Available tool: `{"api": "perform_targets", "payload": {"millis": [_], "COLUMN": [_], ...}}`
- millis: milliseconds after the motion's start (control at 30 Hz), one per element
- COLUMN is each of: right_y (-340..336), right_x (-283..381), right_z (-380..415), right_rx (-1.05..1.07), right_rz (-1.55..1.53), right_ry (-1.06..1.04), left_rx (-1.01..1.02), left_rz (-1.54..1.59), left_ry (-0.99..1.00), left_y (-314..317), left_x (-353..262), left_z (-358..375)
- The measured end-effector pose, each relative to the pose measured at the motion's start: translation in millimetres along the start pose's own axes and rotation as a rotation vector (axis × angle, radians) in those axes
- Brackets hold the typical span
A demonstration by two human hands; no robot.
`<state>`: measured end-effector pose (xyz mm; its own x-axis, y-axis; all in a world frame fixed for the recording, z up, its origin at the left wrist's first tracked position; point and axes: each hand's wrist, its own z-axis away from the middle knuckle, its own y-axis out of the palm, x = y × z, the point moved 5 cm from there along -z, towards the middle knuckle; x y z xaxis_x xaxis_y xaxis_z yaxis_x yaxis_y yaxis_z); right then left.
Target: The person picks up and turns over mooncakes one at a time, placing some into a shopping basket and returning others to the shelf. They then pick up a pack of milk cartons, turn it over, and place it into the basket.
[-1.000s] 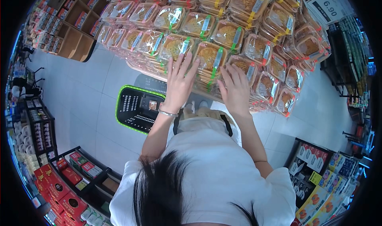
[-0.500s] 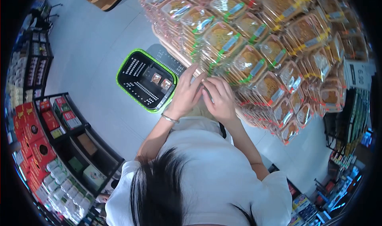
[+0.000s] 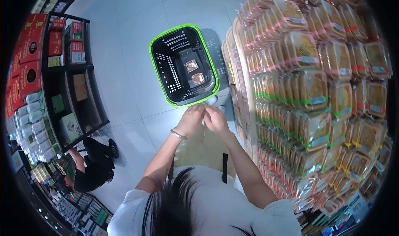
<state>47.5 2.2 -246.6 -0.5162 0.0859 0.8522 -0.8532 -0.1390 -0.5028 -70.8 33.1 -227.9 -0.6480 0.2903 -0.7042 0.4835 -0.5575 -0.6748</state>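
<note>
My left hand (image 3: 192,120), with a silver bracelet on its wrist, is in front of my body. Beside it, my right hand (image 3: 216,120) meets it at the fingertips. The fingers of both hands are loosely bent, and no held thing shows between them. Just beyond the fingers is the near rim of a black shopping basket (image 3: 154,49) with a bright green edge, standing on the floor. Inside it lie two small clear-topped packs, the upper pack (image 3: 191,65) and the lower pack (image 3: 198,78), on its dark bottom. My fingertips partly overlap in view.
On the right rises a large stacked display of wrapped baked goods (image 3: 307,49), edged by a pale wooden counter (image 3: 245,82). At left are dark shelves (image 3: 66,82) with red boxes (image 3: 31,71). A person in black (image 3: 93,169) crouches by the shelves at lower left.
My view has turned to the right, so the basket appears nearer the middle and the display fills the right side. My hands have lowered and drawn closer together, fingers more bent. The crouching person has come into view.
</note>
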Motion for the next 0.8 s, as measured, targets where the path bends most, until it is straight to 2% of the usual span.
{"api": "perform_targets", "payload": {"millis": [67, 133, 200, 233, 267, 333, 400, 433, 500, 533, 600, 667, 733, 800], "right_y": [25.8, 54.0, 75.5, 85.4, 94.8, 103.6, 115.6, 123.4, 140.1, 146.5, 156.4, 166.7, 172.2, 179.0], "right_x": [-34.1, -81.9, -117.2, -134.1, -152.3, -172.2, -207.0, -220.1, -245.4, -252.2, -264.6, -274.3, -278.6, -281.3], "right_z": [-17.2, -34.2, -48.2, -52.6, -56.9, -70.1, -80.3, -87.3, -103.2, -112.7, -128.3, -132.5, -130.6, -127.1], "right_rx": [0.005, 0.053, 0.076, 0.069, 0.057, 0.029, -0.031, -0.009, -0.038, -0.043, -0.056, -0.058, -0.117, -0.13], "right_rz": [-0.077, -0.048, -0.036, -0.023, -0.011, -0.009, -0.102, -0.125, -0.119, -0.133, -0.091, -0.051, 0.046, 0.056], "right_ry": [0.017, 0.218, 0.23, 0.259, 0.287, 0.259, 0.321, 0.339, 0.233, 0.192, 0.14, 0.091, -0.048, -0.108], "left_rx": [0.084, 0.08, -0.013, 0.139, 0.209, 0.163, 0.281, 0.474, 0.468, 0.469, 0.502, 0.409, 0.201, 0.197], "left_rz": [0.145, 0.16, 0.165, 0.224, 0.235, 0.206, -0.292, -0.202, -0.009, 0.066, 0.047, 0.163, 0.229, 0.296], "left_ry": [-0.137, -0.226, -0.273, -0.437, -0.529, -0.534, -0.356, -0.517, -0.721, -0.83, -0.898, -0.933, -1.125, -1.154], "left_y": [26.2, 68.3, 109.3, 119.2, 132.3, 170.8, 216.2, 241.9, 288.6, 292.1, 295.3, 300.8, 334.0, 361.8], "left_x": [44.1, 106.5, 172.3, 197.3, 222.6, 281.3, 335.5, 367.6, 427.6, 436.0, 443.3, 456.3, 499.0, 529.5], "left_z": [-19.4, -37.5, -60.5, -76.1, -91.4, -117.4, -138.0, -146.6, -154.7, -156.9, -166.3, -175.0, -171.7, -177.0]}}
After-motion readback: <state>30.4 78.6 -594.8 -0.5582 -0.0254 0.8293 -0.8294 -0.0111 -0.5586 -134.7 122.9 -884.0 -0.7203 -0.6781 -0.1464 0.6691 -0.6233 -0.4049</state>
